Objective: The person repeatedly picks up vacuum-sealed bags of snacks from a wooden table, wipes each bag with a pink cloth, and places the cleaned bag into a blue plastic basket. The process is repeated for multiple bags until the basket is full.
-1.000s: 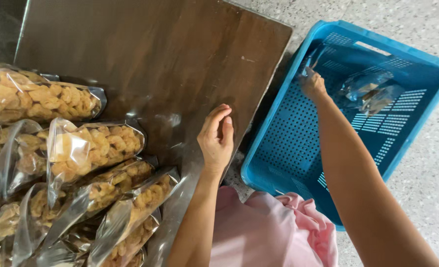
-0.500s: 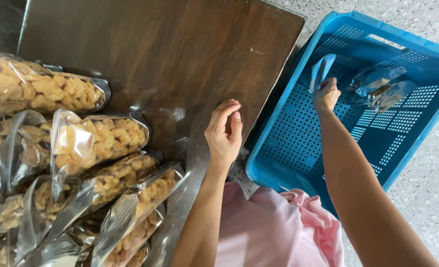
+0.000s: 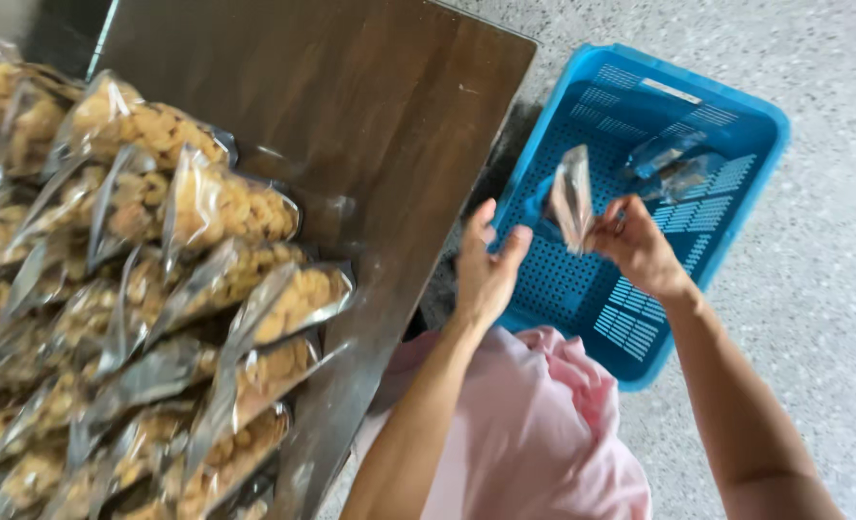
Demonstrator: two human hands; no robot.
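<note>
The right hand (image 3: 635, 246) pinches an empty clear plastic bag (image 3: 574, 197) by its lower edge, thumb and fingers closed on the film, so that the bag stands up at the centre right of the frame, above the near-left part of the blue perforated plastic crate (image 3: 630, 332). The left hand (image 3: 486, 270) is just beside it, fingers spread wide and holding nothing, palm turned toward the bag but apart from it.

Inside the crate, toward its upper right corner, lie a few more clear bags (image 3: 673, 164), crumpled and apparently unfilled. The crate sits on a speckled grey floor (image 3: 832, 289) at the right of the frame.

To the left, a dark wooden table (image 3: 351, 116) runs from the top of the frame down to the lower middle. Its left half is covered with many sealed clear packets of golden fried snack pieces (image 3: 225, 207), overlapping in rows; the right strip of the table shows bare wood.

Judging from this, a large batch of packets is already filled and laid out, while the bag in hand and those in the crate are not yet filled. A pink garment (image 3: 534, 433) shows at the bottom centre.
</note>
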